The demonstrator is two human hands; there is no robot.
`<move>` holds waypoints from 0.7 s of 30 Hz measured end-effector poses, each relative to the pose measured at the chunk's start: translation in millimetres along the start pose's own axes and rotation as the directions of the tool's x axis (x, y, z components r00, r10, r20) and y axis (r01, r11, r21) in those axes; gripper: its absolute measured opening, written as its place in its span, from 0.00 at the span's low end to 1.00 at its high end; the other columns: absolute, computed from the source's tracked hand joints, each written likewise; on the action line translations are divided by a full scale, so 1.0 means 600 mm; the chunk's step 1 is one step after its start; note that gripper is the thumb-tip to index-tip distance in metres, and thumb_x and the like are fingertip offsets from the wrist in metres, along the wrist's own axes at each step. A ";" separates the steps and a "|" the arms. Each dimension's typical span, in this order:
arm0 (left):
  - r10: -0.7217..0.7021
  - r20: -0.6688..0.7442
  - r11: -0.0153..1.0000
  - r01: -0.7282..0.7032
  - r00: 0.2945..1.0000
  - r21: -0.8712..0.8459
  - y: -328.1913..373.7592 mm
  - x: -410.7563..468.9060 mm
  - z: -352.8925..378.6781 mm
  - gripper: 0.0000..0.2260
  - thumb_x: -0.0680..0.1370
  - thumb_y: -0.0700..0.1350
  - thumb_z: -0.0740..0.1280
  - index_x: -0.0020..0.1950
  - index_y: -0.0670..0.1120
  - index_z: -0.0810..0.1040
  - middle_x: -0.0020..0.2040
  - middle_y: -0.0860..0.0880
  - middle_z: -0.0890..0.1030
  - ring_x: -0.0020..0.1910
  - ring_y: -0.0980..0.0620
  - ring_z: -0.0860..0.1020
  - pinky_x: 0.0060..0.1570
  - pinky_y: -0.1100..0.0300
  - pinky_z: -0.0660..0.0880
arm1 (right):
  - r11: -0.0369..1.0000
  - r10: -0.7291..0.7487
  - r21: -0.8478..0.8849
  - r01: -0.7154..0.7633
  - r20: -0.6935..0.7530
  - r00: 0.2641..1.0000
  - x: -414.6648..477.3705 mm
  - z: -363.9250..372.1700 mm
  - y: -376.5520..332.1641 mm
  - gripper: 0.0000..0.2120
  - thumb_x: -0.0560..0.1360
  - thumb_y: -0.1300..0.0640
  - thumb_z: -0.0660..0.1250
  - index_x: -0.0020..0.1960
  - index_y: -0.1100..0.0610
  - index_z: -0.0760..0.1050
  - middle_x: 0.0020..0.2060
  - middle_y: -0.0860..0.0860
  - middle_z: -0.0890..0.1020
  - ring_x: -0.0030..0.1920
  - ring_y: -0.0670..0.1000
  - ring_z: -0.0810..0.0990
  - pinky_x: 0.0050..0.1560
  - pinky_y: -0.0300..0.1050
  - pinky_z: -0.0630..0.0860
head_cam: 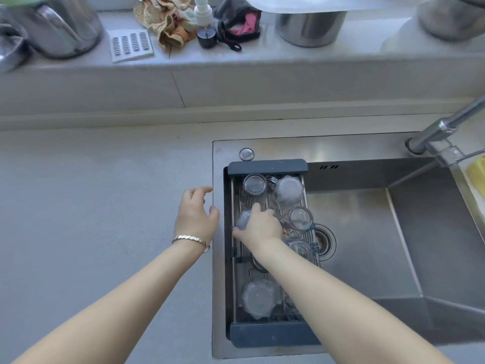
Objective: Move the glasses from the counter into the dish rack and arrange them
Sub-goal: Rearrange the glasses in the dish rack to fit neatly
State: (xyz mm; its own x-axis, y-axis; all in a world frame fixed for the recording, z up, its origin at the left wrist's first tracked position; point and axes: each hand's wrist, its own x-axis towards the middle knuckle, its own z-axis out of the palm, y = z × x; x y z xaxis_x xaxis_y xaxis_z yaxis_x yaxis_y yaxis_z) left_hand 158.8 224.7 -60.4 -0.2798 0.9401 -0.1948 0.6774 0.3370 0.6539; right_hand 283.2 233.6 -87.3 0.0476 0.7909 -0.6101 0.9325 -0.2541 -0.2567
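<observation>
A dark-framed dish rack (pixel 267 166) spans the left end of the steel sink. Several clear glasses stand upside down in it: a ribbed glass (pixel 253 185) and a rounder glass (pixel 288 191) at the far end, a small glass (pixel 300 218) at mid right, a wide glass (pixel 258 298) near me. My right hand (pixel 259 225) reaches into the rack's middle and grips a clear glass (pixel 242 219) at the left rail. My left hand (pixel 196 211) hovers over the counter by the sink's left edge, fingers spread, holding nothing.
Grey counter (pixel 91 206) stretches left of the sink (pixel 367 232). A faucet (pixel 441 132) rises at the right, with a yellow sponge (pixel 476 172) beside it. The back ledge holds steel pots (pixel 311 27), cloths (pixel 168 22), a spray bottle (pixel 203 19) and a grater plate (pixel 131 44).
</observation>
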 end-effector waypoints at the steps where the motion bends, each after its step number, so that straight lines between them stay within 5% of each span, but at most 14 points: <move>1: 0.000 0.005 1.000 0.000 1.000 -0.007 -0.004 -0.003 -0.004 0.15 0.75 0.36 0.62 0.62 0.43 0.73 0.60 0.43 0.73 0.58 0.47 0.74 0.51 0.60 0.69 | 1.000 -0.009 0.009 0.009 -0.001 1.000 -0.001 -0.002 0.002 0.31 0.70 0.44 0.68 0.64 0.59 0.61 0.59 0.62 0.70 0.55 0.61 0.76 0.47 0.49 0.75; 6: 0.115 0.117 0.993 -0.118 0.986 0.015 -0.007 -0.009 -0.018 0.14 0.76 0.35 0.62 0.60 0.44 0.75 0.58 0.45 0.77 0.51 0.54 0.74 0.53 0.62 0.70 | 0.991 -0.126 0.028 0.127 -0.028 0.992 -0.033 -0.034 0.027 0.30 0.67 0.47 0.69 0.64 0.56 0.64 0.58 0.59 0.73 0.57 0.62 0.75 0.50 0.49 0.74; 8: 0.225 0.220 0.970 -0.239 0.949 0.039 0.004 -0.005 -0.025 0.16 0.77 0.36 0.61 0.64 0.46 0.73 0.62 0.47 0.76 0.55 0.53 0.75 0.56 0.60 0.71 | 0.970 -0.242 -0.001 0.242 -0.053 0.969 -0.052 -0.051 0.041 0.32 0.67 0.48 0.70 0.67 0.52 0.63 0.59 0.56 0.73 0.58 0.62 0.75 0.51 0.50 0.73; 12: 0.453 0.475 0.813 -0.568 0.755 0.129 0.032 0.011 -0.029 0.23 0.79 0.36 0.58 0.72 0.53 0.63 0.73 0.52 0.65 0.68 0.49 0.69 0.63 0.53 0.72 | 0.869 -0.485 -0.126 0.479 -0.017 0.875 -0.068 -0.086 0.070 0.34 0.64 0.53 0.72 0.67 0.50 0.64 0.60 0.53 0.72 0.58 0.58 0.71 0.55 0.52 0.74; 15: 0.494 0.576 0.729 -0.672 0.651 0.133 0.047 0.020 -0.018 0.20 0.80 0.38 0.58 0.71 0.52 0.65 0.72 0.50 0.68 0.66 0.48 0.71 0.61 0.50 0.74 | 0.766 -0.606 -0.222 0.604 0.064 0.793 -0.064 -0.107 0.080 0.34 0.64 0.55 0.73 0.67 0.49 0.64 0.63 0.51 0.71 0.58 0.57 0.70 0.57 0.53 0.73; 21: 0.465 0.490 0.787 -0.598 0.737 0.153 0.051 0.029 -0.005 0.08 0.78 0.38 0.62 0.53 0.37 0.78 0.51 0.39 0.80 0.48 0.40 0.79 0.48 0.53 0.74 | 0.770 -0.635 -0.077 0.633 0.005 0.772 -0.058 -0.114 0.092 0.34 0.63 0.61 0.72 0.66 0.50 0.64 0.64 0.49 0.69 0.60 0.54 0.73 0.54 0.54 0.76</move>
State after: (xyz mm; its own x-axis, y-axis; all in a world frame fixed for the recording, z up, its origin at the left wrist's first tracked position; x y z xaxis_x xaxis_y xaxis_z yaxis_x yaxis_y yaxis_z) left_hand 172.7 251.0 -41.6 0.4426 0.8746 -0.1980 0.8042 -0.2895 0.5191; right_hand 357.6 229.9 -29.1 -0.5572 0.7695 -0.3120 0.7757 0.3483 -0.5264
